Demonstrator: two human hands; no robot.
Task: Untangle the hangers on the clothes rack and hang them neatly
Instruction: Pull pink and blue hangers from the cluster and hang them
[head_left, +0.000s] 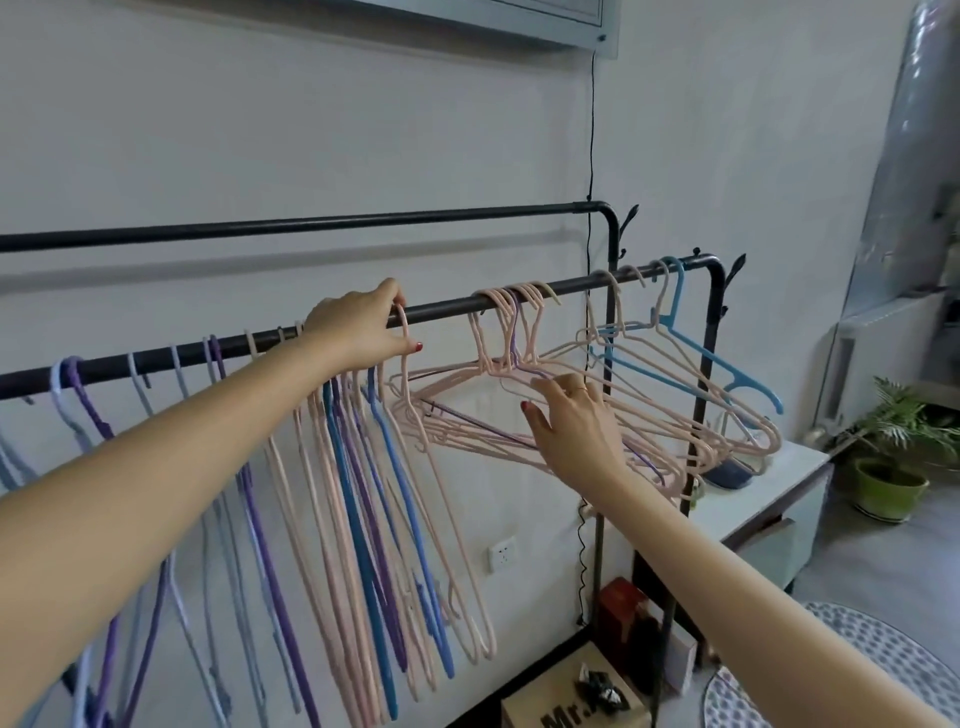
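A black clothes rack has a front rail (447, 306) and a higher back rail (311, 224). Several pink, blue and purple hangers (363, 519) hang straight along the left of the front rail. My left hand (363, 330) pinches the hook of a pink hanger (402, 332) on the rail. To the right, a tangled bunch of pink hangers (498, 332) hangs crooked with a purple one among them. My right hand (571, 421) touches the shoulder of that bunch, fingers spread around the pink wires. A blue hanger (727, 369) and more pink ones hang near the rail's right end.
A white wall with a socket (503, 552) is behind the rack. A white cabinet (769, 499) stands to the right, with a potted plant (891, 462) beyond. Boxes (566, 696) sit on the rack's base. A black cable (592, 130) runs down the wall.
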